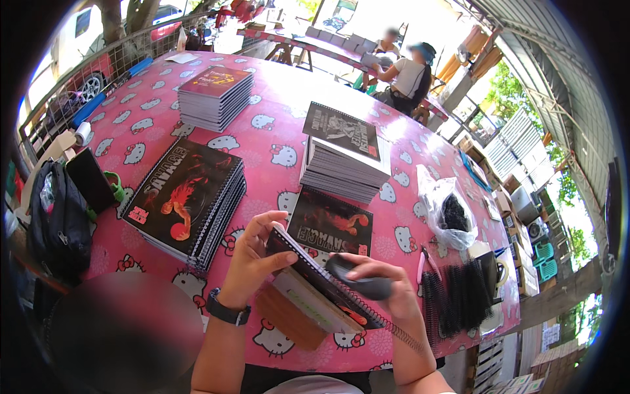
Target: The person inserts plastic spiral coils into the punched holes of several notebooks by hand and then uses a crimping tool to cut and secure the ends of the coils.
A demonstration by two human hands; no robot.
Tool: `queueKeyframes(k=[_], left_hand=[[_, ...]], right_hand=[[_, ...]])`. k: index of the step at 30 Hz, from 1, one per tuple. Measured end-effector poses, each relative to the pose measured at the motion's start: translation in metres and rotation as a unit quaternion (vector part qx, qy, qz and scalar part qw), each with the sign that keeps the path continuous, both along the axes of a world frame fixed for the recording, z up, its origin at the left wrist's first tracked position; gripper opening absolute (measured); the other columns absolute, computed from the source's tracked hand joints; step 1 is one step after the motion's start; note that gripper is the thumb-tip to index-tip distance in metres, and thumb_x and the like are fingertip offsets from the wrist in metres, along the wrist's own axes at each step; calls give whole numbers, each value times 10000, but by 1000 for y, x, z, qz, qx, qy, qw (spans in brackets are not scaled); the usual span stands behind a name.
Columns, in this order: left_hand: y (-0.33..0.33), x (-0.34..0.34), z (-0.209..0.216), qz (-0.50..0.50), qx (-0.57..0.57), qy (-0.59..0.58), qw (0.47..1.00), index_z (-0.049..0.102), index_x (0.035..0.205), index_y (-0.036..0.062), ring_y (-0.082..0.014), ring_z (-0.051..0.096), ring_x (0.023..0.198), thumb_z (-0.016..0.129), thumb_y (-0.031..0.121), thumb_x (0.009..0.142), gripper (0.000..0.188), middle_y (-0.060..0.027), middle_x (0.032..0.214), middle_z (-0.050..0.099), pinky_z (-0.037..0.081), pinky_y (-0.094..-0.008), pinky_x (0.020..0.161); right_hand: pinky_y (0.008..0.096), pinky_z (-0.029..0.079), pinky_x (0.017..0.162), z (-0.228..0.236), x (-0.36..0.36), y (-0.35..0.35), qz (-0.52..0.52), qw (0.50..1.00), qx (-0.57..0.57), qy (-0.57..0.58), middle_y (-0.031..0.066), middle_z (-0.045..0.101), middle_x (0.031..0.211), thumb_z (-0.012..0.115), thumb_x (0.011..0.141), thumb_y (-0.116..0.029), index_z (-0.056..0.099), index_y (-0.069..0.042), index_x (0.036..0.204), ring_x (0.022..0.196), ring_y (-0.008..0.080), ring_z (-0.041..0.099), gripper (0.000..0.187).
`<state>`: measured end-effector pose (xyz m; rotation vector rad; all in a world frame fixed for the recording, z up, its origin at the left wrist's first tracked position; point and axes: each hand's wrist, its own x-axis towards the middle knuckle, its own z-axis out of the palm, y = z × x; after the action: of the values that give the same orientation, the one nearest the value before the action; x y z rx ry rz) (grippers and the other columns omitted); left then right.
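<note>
Held up close, just over the near table edge: a spiral notebook, tilted, dark cover on top. Left hand wrapped round its left edge, thumb pressed flat on the cover, fingers curled behind. Black band on that wrist. Right hand closed tight round a dark rounded tool, pushed against the notebook's right side by the wire rings. Thin wire coil hanging off the notebook's lower edge, under the right wrist.

Lay under the notebook: a brown board on the pink cat-print tablecloth.

Just right of the right hand: a row of black binding coils, with pink-handled pliers beside them. Sat a bit farther back: a clear plastic bag with more black coils inside.

Straight past the hands: one flat notebook with a red and black cover. Left of that: a thick pile of red and black notebooks. Hung off the far left table edge: a black bag.

Farther back, in the middle: a tall pile with a grey and black cover. Farther left: another pile with a dark red cover.

Way at the back, at another table: a seated person in a hat.
</note>
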<state>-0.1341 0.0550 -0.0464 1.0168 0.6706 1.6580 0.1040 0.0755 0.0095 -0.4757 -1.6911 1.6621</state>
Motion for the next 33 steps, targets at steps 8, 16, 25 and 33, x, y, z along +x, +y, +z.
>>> queueKeyframes(k=[8, 16, 25, 33], left_hand=[[-3, -3, 1, -77, -28, -61, 995, 511, 1229, 9, -71, 542, 883, 638, 7, 823, 426, 8, 945, 572, 433, -210, 826], [-1, 8, -5, -72, -11, -75, 995, 493, 1255, 3, -58, 520, 907, 627, 11, 838, 438, 7, 989, 561, 435, -207, 821], [4, 11, -11, -5, 21, -119, 993, 524, 1227, -1, -68, 531, 876, 667, -16, 790, 459, -3, 991, 574, 425, -203, 801], [4, 10, -13, 43, -4, -93, 995, 627, 1110, -6, -64, 538, 864, 662, -47, 775, 339, 5, 970, 579, 432, -209, 781]], right_hand=[[375, 321, 1006, -7, -13, 10, -43, 989, 64, -125, 170, 540, 1205, 522, 868, -421, 600, 26, 1062, 1166, 238, 467, 493], [361, 353, 980, -14, -14, 23, -120, 968, 94, -198, 231, 502, 1239, 504, 865, -540, 587, 77, 1061, 1141, 253, 497, 653], [363, 360, 947, -7, -19, 35, -182, 941, 167, -230, 199, 534, 1217, 567, 852, -407, 631, 22, 1014, 1145, 235, 481, 463], [356, 317, 988, -7, -24, 34, -131, 984, 48, -108, 166, 529, 1214, 538, 887, -355, 602, -3, 1069, 1162, 228, 459, 402]])
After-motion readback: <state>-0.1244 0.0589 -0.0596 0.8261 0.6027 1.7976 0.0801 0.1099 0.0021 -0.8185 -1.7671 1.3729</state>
